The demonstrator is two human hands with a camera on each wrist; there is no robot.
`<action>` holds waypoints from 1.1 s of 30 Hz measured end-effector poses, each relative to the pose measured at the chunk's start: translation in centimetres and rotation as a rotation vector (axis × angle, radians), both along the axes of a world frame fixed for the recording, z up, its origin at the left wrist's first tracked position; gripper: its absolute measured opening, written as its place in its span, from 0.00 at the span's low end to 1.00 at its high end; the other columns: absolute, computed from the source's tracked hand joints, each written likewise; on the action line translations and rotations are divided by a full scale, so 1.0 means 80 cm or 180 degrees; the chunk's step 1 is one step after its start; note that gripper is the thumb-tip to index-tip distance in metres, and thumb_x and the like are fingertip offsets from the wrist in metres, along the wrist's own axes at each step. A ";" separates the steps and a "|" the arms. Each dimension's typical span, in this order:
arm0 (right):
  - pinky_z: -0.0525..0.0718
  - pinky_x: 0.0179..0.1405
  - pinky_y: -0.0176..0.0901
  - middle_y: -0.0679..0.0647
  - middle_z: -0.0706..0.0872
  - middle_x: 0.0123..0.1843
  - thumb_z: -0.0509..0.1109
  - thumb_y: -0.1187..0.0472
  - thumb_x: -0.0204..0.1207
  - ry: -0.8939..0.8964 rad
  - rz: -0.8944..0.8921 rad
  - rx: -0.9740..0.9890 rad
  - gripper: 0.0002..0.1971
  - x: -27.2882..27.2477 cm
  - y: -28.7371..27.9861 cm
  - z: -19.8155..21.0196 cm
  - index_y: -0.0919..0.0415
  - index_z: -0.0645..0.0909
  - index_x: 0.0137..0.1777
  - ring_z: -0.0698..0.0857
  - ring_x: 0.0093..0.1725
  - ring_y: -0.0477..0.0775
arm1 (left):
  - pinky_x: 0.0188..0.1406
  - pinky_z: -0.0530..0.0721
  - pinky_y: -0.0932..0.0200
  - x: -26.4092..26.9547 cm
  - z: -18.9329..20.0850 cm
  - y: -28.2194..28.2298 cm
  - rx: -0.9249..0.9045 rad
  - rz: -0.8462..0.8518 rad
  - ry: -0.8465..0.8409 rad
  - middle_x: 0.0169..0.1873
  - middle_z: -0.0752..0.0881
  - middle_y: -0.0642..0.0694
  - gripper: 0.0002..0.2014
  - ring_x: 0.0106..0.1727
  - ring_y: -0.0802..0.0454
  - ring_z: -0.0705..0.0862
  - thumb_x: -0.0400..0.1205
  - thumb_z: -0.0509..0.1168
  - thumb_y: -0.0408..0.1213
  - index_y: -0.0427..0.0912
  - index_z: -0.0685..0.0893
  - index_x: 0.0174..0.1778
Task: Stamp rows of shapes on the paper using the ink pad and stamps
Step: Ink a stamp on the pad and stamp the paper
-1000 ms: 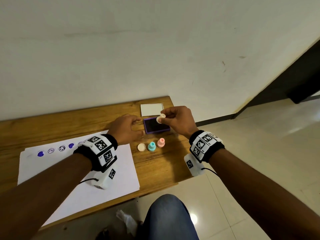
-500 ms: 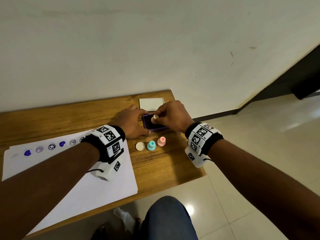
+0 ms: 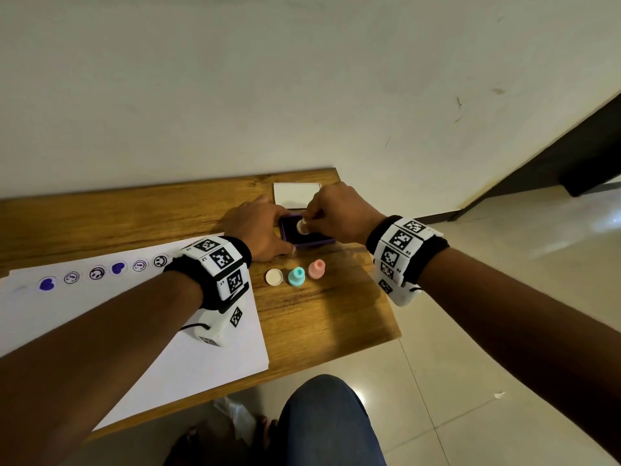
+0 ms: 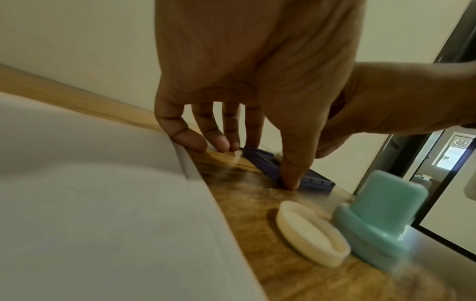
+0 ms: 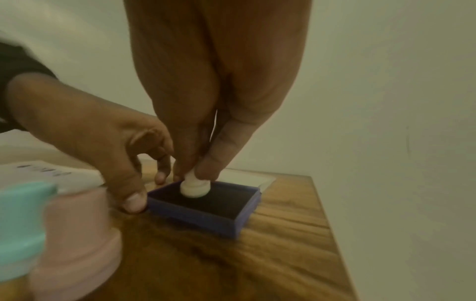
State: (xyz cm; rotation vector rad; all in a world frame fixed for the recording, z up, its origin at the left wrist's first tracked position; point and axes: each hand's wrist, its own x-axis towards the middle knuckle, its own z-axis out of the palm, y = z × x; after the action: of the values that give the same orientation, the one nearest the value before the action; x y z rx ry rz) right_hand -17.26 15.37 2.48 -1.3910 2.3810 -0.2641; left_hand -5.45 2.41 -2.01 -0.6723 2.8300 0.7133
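Note:
A purple ink pad (image 3: 307, 235) lies open near the table's far right corner. My right hand (image 3: 307, 223) pinches a small white stamp (image 3: 302, 226) and holds it face down on the pad's dark ink surface (image 5: 206, 205). My left hand (image 3: 280, 227) grips the pad's left side, with the thumb (image 4: 289, 181) at the near corner and the fingers at the far corner. White paper (image 3: 134, 331) lies to the left and carries a row of purple prints (image 3: 97, 273) along its top.
A white cap (image 3: 274, 276), a teal stamp (image 3: 296, 276) and a pink stamp (image 3: 316, 268) stand in a row just in front of the pad. The pad's white lid (image 3: 295, 195) lies behind it. The table's right edge (image 3: 369, 264) is close by. My knee (image 3: 329, 422) shows below.
My right hand has brought the white stamp down from above the pad onto the ink. The left hand has stayed at the pad's left side.

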 end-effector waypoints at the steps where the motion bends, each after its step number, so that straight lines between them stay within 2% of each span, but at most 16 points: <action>1: 0.73 0.33 0.38 0.56 0.93 0.41 0.79 0.54 0.74 -0.0088 0.0007 0.0040 0.10 -0.003 -0.001 0.004 0.61 0.94 0.46 0.85 0.41 0.53 | 0.47 0.75 0.54 0.000 0.000 0.000 -0.0002 0.0007 0.0013 0.59 0.79 0.50 0.38 0.60 0.45 0.80 0.64 0.81 0.56 0.55 0.80 0.71; 6: 0.79 0.33 0.38 0.54 0.92 0.37 0.83 0.55 0.69 -0.0314 0.0058 0.0305 0.10 -0.014 -0.019 0.013 0.62 0.94 0.42 0.84 0.35 0.48 | 0.48 0.75 0.53 -0.001 -0.003 -0.001 0.0023 0.0005 0.0024 0.61 0.79 0.49 0.38 0.62 0.44 0.79 0.65 0.80 0.56 0.54 0.79 0.72; 10: 0.88 0.41 0.42 0.53 0.93 0.36 0.85 0.55 0.67 -0.0587 -0.0108 0.0330 0.10 -0.022 -0.020 0.007 0.61 0.94 0.43 0.90 0.38 0.49 | 0.51 0.77 0.52 -0.002 -0.004 -0.003 0.0053 -0.0035 0.0023 0.62 0.79 0.48 0.38 0.62 0.44 0.80 0.64 0.81 0.56 0.54 0.80 0.71; 14: 0.84 0.33 0.32 0.50 0.92 0.33 0.85 0.56 0.66 -0.0828 -0.0303 0.0222 0.11 -0.023 -0.015 0.004 0.62 0.94 0.44 0.87 0.33 0.45 | 0.51 0.75 0.53 -0.002 -0.006 -0.003 0.0079 0.0022 0.0068 0.63 0.79 0.48 0.39 0.63 0.44 0.79 0.64 0.81 0.56 0.54 0.79 0.72; 19: 0.86 0.38 0.38 0.54 0.93 0.36 0.85 0.57 0.67 -0.0708 -0.0390 0.0159 0.09 -0.013 -0.015 0.008 0.62 0.94 0.43 0.87 0.35 0.47 | 0.50 0.75 0.53 -0.002 -0.002 0.000 0.0038 0.0054 0.0083 0.62 0.79 0.48 0.39 0.63 0.43 0.80 0.64 0.81 0.55 0.53 0.80 0.72; 24: 0.79 0.39 0.42 0.52 0.92 0.40 0.82 0.52 0.70 -0.0194 -0.0322 0.0014 0.10 -0.001 -0.004 0.005 0.57 0.94 0.46 0.85 0.41 0.49 | 0.52 0.78 0.50 -0.001 0.003 0.006 -0.0090 0.0113 0.0006 0.63 0.80 0.48 0.37 0.63 0.42 0.80 0.65 0.81 0.55 0.57 0.80 0.71; 25: 0.79 0.39 0.40 0.52 0.92 0.42 0.82 0.50 0.70 -0.0180 -0.0383 -0.0104 0.11 0.000 0.002 0.002 0.57 0.94 0.47 0.85 0.41 0.48 | 0.52 0.79 0.50 0.000 0.004 0.007 -0.0096 0.0121 -0.0022 0.63 0.79 0.47 0.37 0.63 0.41 0.79 0.65 0.81 0.55 0.58 0.79 0.71; 27: 0.76 0.36 0.31 0.50 0.93 0.43 0.82 0.50 0.70 -0.0366 -0.0793 -0.0626 0.13 -0.001 0.016 0.000 0.57 0.94 0.49 0.85 0.39 0.43 | 0.54 0.80 0.49 0.001 0.007 0.009 -0.0121 0.0116 -0.0054 0.62 0.79 0.47 0.37 0.63 0.41 0.80 0.65 0.80 0.56 0.58 0.79 0.71; 28: 0.76 0.36 0.27 0.48 0.93 0.43 0.81 0.51 0.71 -0.0531 -0.1098 -0.0977 0.13 -0.002 0.025 0.001 0.58 0.93 0.50 0.86 0.38 0.41 | 0.56 0.80 0.48 0.003 0.006 0.009 -0.0153 0.0106 -0.0094 0.63 0.79 0.46 0.38 0.63 0.41 0.79 0.65 0.80 0.56 0.58 0.78 0.72; 29: 0.80 0.38 0.27 0.48 0.93 0.43 0.81 0.53 0.72 -0.0736 -0.1407 -0.1330 0.12 -0.004 0.035 0.004 0.59 0.93 0.51 0.88 0.38 0.40 | 0.59 0.80 0.47 0.004 0.006 0.009 -0.0153 0.0095 -0.0145 0.64 0.78 0.46 0.39 0.64 0.40 0.79 0.65 0.80 0.57 0.58 0.77 0.73; 31: 0.90 0.43 0.39 0.51 0.94 0.41 0.81 0.57 0.73 -0.1228 -0.1934 -0.1956 0.09 -0.006 0.056 0.015 0.60 0.93 0.50 0.91 0.39 0.46 | 0.64 0.79 0.43 0.005 0.012 0.007 -0.0069 0.0050 -0.0236 0.69 0.76 0.44 0.44 0.68 0.39 0.77 0.64 0.79 0.58 0.56 0.71 0.77; 33: 0.92 0.46 0.45 0.56 0.93 0.42 0.81 0.60 0.73 -0.1557 -0.2239 -0.2329 0.08 -0.006 0.074 0.029 0.60 0.92 0.50 0.92 0.41 0.51 | 0.69 0.77 0.42 0.007 0.021 -0.001 0.0202 0.0096 -0.0334 0.76 0.72 0.43 0.50 0.73 0.39 0.75 0.63 0.80 0.58 0.54 0.65 0.81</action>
State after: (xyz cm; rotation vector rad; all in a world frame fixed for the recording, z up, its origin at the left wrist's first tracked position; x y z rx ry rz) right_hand -17.78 21.28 4.79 -0.5115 2.3087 -1.5753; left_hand -4.91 2.32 -0.36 -0.7215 2.6959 0.7464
